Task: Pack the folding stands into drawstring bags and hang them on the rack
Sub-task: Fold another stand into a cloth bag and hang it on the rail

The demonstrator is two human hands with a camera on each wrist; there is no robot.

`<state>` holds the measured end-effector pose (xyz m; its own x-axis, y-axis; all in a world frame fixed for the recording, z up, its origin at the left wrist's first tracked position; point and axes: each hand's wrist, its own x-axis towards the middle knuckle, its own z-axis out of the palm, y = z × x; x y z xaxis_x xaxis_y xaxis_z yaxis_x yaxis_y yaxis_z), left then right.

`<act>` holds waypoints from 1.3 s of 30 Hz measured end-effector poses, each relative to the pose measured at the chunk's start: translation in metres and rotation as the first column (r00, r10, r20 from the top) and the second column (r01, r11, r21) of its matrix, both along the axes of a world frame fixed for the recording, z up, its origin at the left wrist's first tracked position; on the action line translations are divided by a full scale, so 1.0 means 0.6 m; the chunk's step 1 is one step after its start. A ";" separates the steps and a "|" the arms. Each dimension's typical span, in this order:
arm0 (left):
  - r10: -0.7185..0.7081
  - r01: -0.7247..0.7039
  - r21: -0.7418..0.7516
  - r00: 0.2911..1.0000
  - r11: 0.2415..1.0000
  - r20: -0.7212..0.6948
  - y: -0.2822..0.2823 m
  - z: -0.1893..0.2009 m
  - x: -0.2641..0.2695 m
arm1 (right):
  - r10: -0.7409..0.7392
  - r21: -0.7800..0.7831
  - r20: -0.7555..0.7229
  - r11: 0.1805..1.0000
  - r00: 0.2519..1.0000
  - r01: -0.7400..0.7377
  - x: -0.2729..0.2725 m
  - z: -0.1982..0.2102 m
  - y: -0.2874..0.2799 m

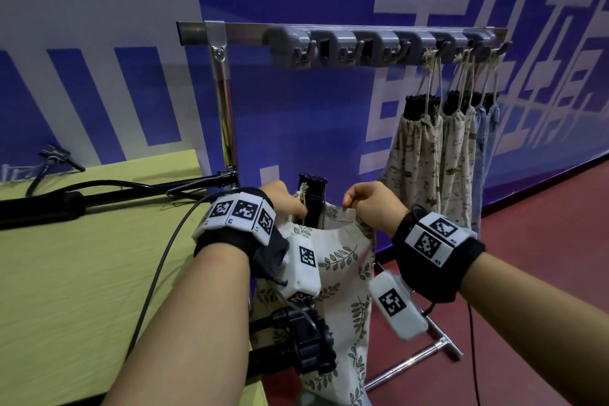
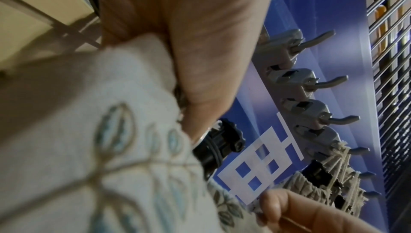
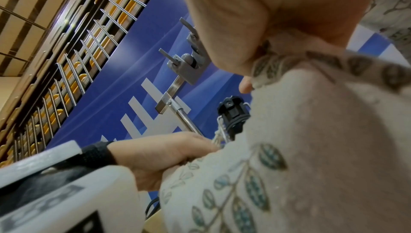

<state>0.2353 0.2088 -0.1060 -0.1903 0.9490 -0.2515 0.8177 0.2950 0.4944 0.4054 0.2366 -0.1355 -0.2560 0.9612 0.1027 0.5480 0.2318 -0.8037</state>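
On the yellow-green counter (image 1: 82, 273) at far left, one bare black folding stand (image 1: 43, 208) lies unpacked, and a second (image 1: 293, 343) sits at the counter's near edge under the left forearm; by my reading both are left to bag.

Centre, just off the counter edge: a leaf-print drawstring bag (image 1: 339, 260) hangs between both hands, with the black top of a folding stand (image 1: 313, 198) poking upright out of its mouth. The mouth is not yet cinched. Judgement: this stand is in and the closing step is in hand.

Left hand (image 1: 283, 199): knuckles up, fingers curled, pinching the bag's left rim together with the knotted cord (image 1: 301, 191). Right hand (image 1: 369, 203): palm down, fingers curled, pinching the right rim and holding it up level with the left.

Above, on the rack (image 1: 224, 92): the left-hand grey hooks (image 1: 349, 49) are free. At right, filled bags (image 1: 421, 155) hang by their cords from the last few hooks; exact count is unclear, at least three.
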 end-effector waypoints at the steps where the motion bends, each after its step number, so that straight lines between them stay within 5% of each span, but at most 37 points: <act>1: 0.019 -0.018 0.029 1.000 0.999 -0.015 0.003 -0.001 -0.001 | -0.001 -0.013 0.014 1.000 1.000 0.001 0.002 0.000 0.002; 9: 0.154 -0.139 0.292 0.988 0.946 -0.029 0.014 -0.001 -0.013 | -0.012 -0.141 0.235 0.989 0.972 0.046 0.022 -0.007 0.010; 17: 0.201 -0.172 0.386 0.979 0.906 -0.034 0.016 0.002 -0.019 | 0.098 -0.184 0.558 0.983 0.824 0.008 0.022 -0.012 -0.010; 22: 0.209 -0.144 0.474 0.974 0.869 -0.086 0.017 0.005 -0.018 | 0.068 -0.148 0.516 0.989 0.854 0.010 0.019 0.006 -0.006; 25: 0.205 -0.243 0.535 0.970 0.809 0.129 0.020 0.002 -0.019 | 0.069 -0.142 0.441 0.990 0.895 -0.006 0.019 0.025 0.000; 30: 0.197 -0.488 0.478 0.820 0.731 0.537 0.022 0.011 -0.022 | 0.191 -0.233 0.489 0.969 0.851 -0.084 0.022 0.046 0.001; 33: 0.226 -0.593 0.463 0.743 0.659 0.630 0.019 0.012 -0.024 | 0.225 -0.286 0.567 0.956 0.792 -0.067 0.029 0.051 -0.002; 39: 0.183 -0.648 0.400 0.643 0.648 0.744 0.020 0.018 -0.020 | 0.071 -0.134 0.785 0.989 0.615 0.056 0.039 0.038 0.010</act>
